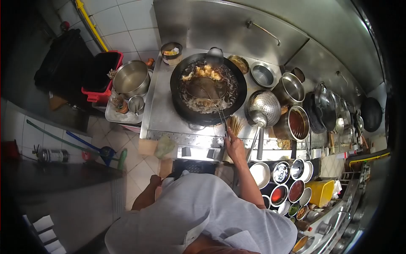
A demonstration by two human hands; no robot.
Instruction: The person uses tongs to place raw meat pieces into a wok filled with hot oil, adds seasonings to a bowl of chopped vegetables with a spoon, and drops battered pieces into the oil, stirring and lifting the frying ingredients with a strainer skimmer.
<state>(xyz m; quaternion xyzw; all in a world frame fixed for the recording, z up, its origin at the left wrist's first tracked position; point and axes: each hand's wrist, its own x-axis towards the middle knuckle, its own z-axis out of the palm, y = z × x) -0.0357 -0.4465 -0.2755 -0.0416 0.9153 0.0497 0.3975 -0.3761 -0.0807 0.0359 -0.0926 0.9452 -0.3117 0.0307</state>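
Observation:
My right hand point(235, 148) is closed around the long thin handle of a round wire skimmer point(207, 89). The skimmer sits in the bubbling dark oil of a large black wok point(178, 111). Golden fried pieces point(207, 73) float along the skimmer's far side. Beside my right hand, a bamboo wok brush point(235, 123) lies at the stove's front edge. A dark rounded metal piece point(215, 56) overhangs the wok's far rim. My left hand point(155, 180) is low by my body on the left, apart from the stove; its fingers are too hidden to read.
Right of the wok are a perforated ladle point(263, 108), a metal bowl point(262, 75) and a pot of red liquid point(298, 122). Several sauce containers point(279, 194) stand near my right elbow. At left are a steel pot point(131, 78) and a red bin point(94, 95).

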